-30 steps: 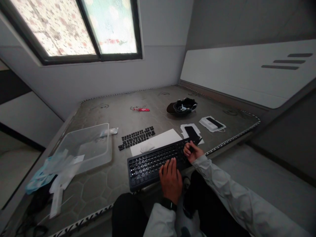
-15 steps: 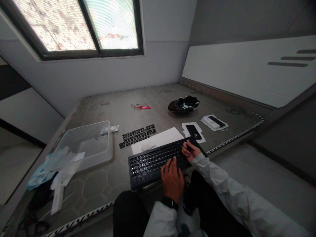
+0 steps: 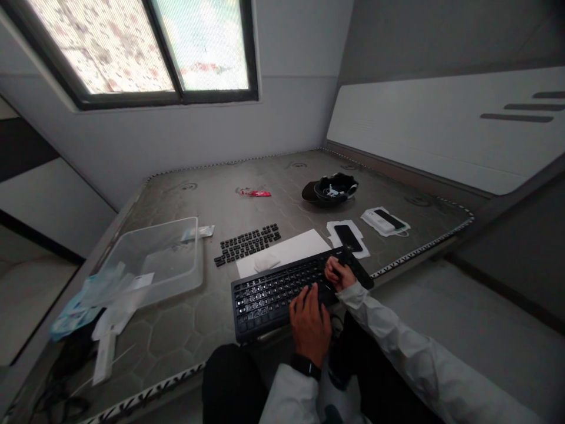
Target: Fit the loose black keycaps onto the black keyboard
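Keyboard, black, sits at the near edge of the mattress, roughly 6 o'clock in view, right in front of the person's lap. Long axis runs about 8 to 2 o'clock, right end tipped slightly away; key rows face up, front edge toward the person. Left hand lies flat on the right-centre keys, fingers loosely spread, watch on the wrist. Right hand is curled at the keyboard's right end, fingertips bunched as if pinching a key or small tool, too small to tell which. Step in hand looks like working keycaps at the right end while the left hand steadies the board. Next move likely calls for a small precise pull or press at that spot, board held still. Loose keycaps sit in rows at 11 o'clock from the keyboard, just beside a white sheet with a small white cloth on it. Clear plastic tub at 9 o'clock, phone at 1 o'clock, dark cap farther back at 12–1.
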A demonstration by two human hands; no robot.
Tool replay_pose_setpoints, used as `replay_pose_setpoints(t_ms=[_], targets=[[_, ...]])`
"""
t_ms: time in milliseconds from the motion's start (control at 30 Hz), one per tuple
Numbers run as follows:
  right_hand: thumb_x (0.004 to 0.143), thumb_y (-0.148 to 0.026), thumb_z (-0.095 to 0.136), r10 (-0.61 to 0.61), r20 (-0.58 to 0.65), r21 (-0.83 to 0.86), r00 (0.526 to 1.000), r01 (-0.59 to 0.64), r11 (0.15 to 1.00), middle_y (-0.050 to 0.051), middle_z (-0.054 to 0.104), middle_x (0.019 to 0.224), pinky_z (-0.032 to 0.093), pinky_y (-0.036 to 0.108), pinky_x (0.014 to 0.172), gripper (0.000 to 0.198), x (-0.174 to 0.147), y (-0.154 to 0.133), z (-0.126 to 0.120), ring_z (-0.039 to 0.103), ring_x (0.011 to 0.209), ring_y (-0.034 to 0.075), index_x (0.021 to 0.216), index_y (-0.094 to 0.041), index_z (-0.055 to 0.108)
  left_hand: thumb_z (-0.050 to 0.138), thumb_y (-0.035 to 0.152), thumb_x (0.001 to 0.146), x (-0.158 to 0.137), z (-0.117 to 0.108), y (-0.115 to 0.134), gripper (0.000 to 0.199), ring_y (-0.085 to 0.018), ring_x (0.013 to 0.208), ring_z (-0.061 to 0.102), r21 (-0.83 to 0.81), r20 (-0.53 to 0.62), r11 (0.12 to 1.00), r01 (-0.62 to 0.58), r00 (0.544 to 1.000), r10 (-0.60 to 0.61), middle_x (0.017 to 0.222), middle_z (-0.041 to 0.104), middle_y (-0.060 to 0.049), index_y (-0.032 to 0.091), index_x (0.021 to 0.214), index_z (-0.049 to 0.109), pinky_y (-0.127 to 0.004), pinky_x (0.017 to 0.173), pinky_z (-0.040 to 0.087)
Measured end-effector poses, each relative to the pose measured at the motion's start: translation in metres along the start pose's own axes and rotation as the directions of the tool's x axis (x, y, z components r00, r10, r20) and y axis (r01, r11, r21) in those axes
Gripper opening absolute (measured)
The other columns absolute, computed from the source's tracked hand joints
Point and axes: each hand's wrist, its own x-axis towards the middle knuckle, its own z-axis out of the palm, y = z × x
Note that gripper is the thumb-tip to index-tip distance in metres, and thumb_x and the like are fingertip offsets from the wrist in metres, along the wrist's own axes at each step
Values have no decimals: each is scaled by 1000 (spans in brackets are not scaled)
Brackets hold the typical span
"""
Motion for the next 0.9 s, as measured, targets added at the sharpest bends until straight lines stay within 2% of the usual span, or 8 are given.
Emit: replay_pose_setpoints(t_ms=[100,200,467,667,900], targets=[[75,-58,69,-90,18,-4,996,90,996,-8,28,43,16,24,37,45,-8,2,-1,20,38,7,59,-22,47,52,14,88,0,1,-1,46,-22,123,53,-13,-10,1000,-8,1000,8,128,64,-7,19,134,51,-42,101,41],[78,-57,66,-123,60,4,991,123,992,-8,28,43,15,24,38,43,-9,5,-2,21,38,7,61,-22,48,51,14,88,0,2,-1,46,-22,123,53,-34,-14,999,-9,1000,9,128,64,-7,18,134,51,-42,101,41],[77,-60,67,-77,105,-92,992,87,992,-10,28,43,12,21,35,45,0,12,0,18,35,6,65,-23,43,51,13,88,-1,5,-2,47,-21,123,53,-56,-17,998,6,1000,-7,129,64,-5,20,134,51,-42,102,40],[78,-60,65,-16,193,-110,981,38,993,-11,26,41,10,20,34,47,1,11,-1,16,33,5,62,-23,42,52,14,89,-1,5,-2,46,-21,124,52,-46,-12,999,13,1000,-14,129,64,-5,21,134,51,-42,102,39],[77,-67,62,-33,172,-154,985,60,986,-12,23,36,15,21,31,55,3,15,4,17,29,5,55,-24,35,51,15,89,-2,8,-2,44,-22,124,52,-27,-15,999,20,1000,-21,127,64,-6,20,132,53,-43,103,38]])
